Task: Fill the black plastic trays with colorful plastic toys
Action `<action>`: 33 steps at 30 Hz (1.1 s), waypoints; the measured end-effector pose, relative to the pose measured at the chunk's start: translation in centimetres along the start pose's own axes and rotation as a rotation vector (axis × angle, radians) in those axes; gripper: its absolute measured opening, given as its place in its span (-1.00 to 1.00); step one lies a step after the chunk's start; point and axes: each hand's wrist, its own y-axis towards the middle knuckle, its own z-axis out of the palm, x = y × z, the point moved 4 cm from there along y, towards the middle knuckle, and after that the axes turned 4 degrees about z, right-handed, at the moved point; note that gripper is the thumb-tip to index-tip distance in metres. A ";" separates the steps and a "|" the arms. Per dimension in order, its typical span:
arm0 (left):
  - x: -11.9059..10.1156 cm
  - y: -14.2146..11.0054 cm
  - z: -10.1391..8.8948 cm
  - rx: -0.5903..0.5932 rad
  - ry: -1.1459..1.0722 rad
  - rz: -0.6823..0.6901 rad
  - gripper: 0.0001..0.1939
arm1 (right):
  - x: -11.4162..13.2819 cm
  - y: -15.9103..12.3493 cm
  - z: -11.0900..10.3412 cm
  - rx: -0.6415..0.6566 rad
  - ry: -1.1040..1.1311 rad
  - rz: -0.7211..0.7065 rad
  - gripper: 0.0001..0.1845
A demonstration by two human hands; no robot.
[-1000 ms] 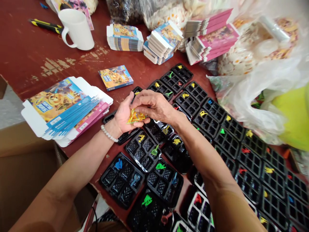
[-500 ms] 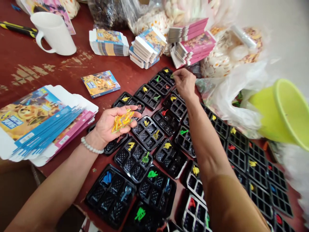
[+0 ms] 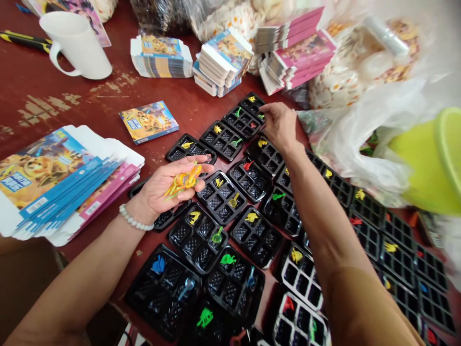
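My left hand (image 3: 160,187) is palm up with curled fingers, cradling a pile of small yellow and orange plastic toys (image 3: 185,181). It hovers over the near-left trays. At the far end of the rows, my right hand (image 3: 283,126) reaches down with fingers drawn together at the edge of a black compartment tray (image 3: 240,115). A small green piece (image 3: 261,116) shows by its fingertips; whether they grip anything is hidden. Many trays hold one or two bright figures, such as a yellow figure (image 3: 195,217) and a clear green spoon-like piece (image 3: 217,235).
Flat printed cartons (image 3: 54,178) lie at left, near a single blue box (image 3: 149,121). A white mug (image 3: 77,45) and a yellow-black cutter (image 3: 25,39) stand behind. Carton stacks (image 3: 225,55), filled plastic bags (image 3: 360,67) and a lime-green bucket (image 3: 428,163) line the far and right sides.
My right hand has stayed at the far tray, its fingertips now lower against it. The green piece shows by that tray. The view has shifted slightly; my left hand keeps its pile.
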 end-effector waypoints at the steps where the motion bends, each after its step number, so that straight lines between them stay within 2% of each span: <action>1: 0.0 0.0 0.0 -0.002 -0.001 0.005 -0.64 | 1.4 -1.2 -0.2 0.003 0.013 -0.017 -0.61; 4: 0.0 -0.2 0.1 -0.009 -0.008 0.014 -0.66 | 6.5 -5.5 -0.4 0.051 0.146 -0.125 -0.67; 6: 0.1 -0.2 0.2 -0.010 -0.007 0.005 -0.69 | 9.8 -7.9 -0.2 0.167 0.274 -0.259 -0.71; 8: 0.2 -0.1 0.1 -0.005 -0.005 -0.004 -0.69 | 11.0 -8.5 -0.1 0.242 0.296 -0.322 -0.69; 10: 0.4 -0.1 -0.1 0.007 -0.003 -0.012 -0.69 | 9.4 -6.8 -0.4 0.184 0.184 -0.251 -0.67; 13: 0.4 0.0 -0.3 0.028 0.007 -0.012 -0.69 | 3.0 -1.6 -1.0 0.047 -0.082 0.025 -0.64; 15: 0.4 -0.1 -0.3 0.042 0.014 -0.008 -0.71 | -1.1 1.7 -0.7 0.079 -0.204 0.152 -0.64; 18: 0.4 -0.1 -0.2 0.045 0.020 -0.004 -0.74 | -4.5 4.8 0.8 0.193 -0.303 0.171 -0.68; 22: 0.5 -0.1 -0.2 0.028 0.015 -0.009 -0.76 | -5.5 6.4 2.8 0.300 -0.375 0.177 -0.77; 25: 0.5 -0.1 -0.1 0.019 0.015 -0.005 -0.77 | -5.3 7.0 3.4 0.370 -0.405 0.207 -0.79; 30: 0.4 -0.2 0.0 0.003 0.014 -0.022 -0.76 | -4.4 7.6 1.8 0.529 -0.433 0.180 -0.89; 31: 0.4 -0.2 -0.1 0.002 0.010 -0.023 -0.75 | -4.1 7.6 1.2 0.537 -0.424 0.175 -0.90; 33: 0.3 -0.3 -0.1 0.011 0.004 -0.018 -0.71 | -3.8 7.8 -0.1 0.469 -0.405 0.171 -0.88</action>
